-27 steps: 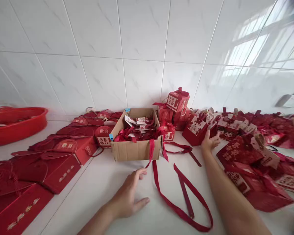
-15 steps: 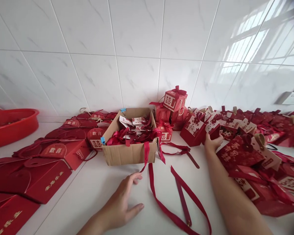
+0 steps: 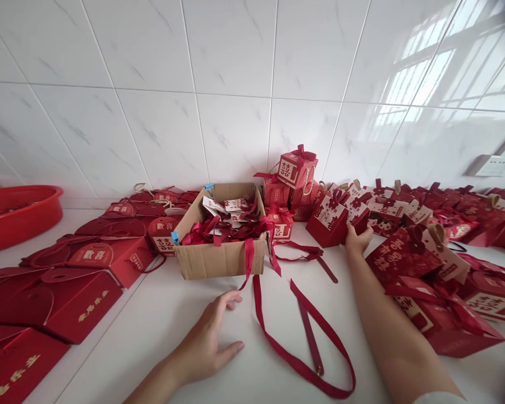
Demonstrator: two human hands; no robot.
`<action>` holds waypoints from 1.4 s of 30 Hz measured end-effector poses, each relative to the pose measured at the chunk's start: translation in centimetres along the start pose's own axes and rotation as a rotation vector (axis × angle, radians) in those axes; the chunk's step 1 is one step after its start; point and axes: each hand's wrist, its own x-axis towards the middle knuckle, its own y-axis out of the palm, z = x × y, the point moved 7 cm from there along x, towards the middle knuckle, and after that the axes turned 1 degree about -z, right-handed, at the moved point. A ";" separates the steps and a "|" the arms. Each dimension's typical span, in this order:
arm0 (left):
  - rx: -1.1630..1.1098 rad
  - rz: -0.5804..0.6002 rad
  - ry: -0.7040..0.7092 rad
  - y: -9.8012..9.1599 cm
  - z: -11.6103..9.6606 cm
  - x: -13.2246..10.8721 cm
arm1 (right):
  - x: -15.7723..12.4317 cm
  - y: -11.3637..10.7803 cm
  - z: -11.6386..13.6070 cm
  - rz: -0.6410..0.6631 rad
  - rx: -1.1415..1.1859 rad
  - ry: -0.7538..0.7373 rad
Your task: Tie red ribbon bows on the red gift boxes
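My right hand (image 3: 359, 240) reaches to the far side of the counter, with its fingers around the lower right side of a small red gift box (image 3: 355, 215) with a white printed top. That box stands against a similar red gift box (image 3: 327, 221) on its left. My left hand (image 3: 212, 331) hovers above the counter with thumb and fingers apart, holding nothing. Near its fingertips, a red ribbon (image 3: 249, 258) hangs over the front of an open cardboard box (image 3: 221, 264) filled with ribbons and tags. A long looped red ribbon (image 3: 273, 348) lies between my hands, beside a dark red strap (image 3: 312, 345).
Several red gift boxes (image 3: 88, 303) line the left side, before a red plastic basin (image 3: 25, 213). Ribboned boxes (image 3: 297, 168) are stacked by the tiled wall (image 3: 235, 129). More red boxes (image 3: 446, 331) crowd the right, beside my right forearm. Another ribbon (image 3: 297, 248) lies near the carton.
The view has shifted slightly, and a pale sleeve edge now shows at my right arm. My right hand stays at the gift box; my left hand has hardly moved.
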 end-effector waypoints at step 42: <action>-0.091 -0.072 0.060 -0.7 -1.1 0.1 | -5.0 -1.9 12.2 -0.052 -0.112 -0.347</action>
